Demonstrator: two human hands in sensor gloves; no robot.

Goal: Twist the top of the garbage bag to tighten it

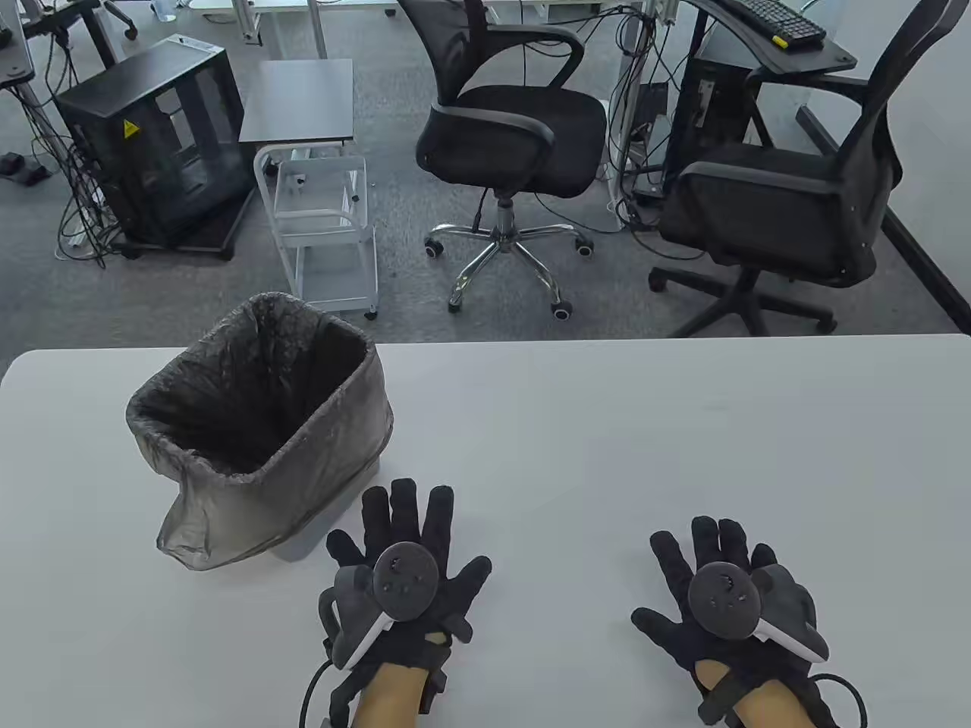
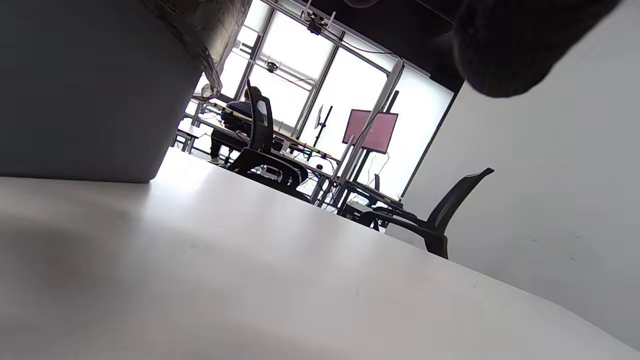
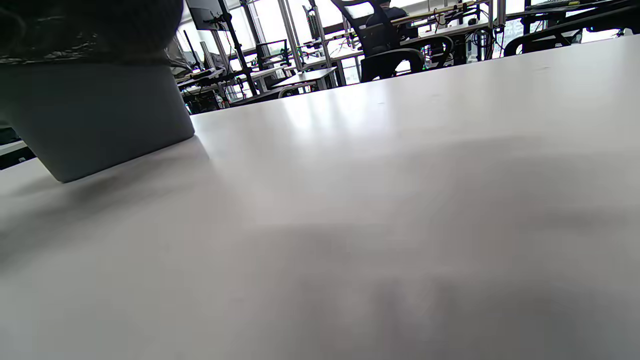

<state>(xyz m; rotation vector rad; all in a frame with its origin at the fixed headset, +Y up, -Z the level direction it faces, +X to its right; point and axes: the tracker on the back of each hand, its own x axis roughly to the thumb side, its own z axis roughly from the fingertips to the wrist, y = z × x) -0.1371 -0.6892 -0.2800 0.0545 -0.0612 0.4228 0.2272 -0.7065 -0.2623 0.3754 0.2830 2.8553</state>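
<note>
Nearest, the left hand and right hand lie flat on the table, fingers spread, holding nothing. Beyond the left hand, the garbage bag lines an open bin.

Both hands lie flat, palms down, fingers spread — the left hand toward the middle, the right hand well apart from it. Each holds nothing — a tracker sits on each back.
</note>
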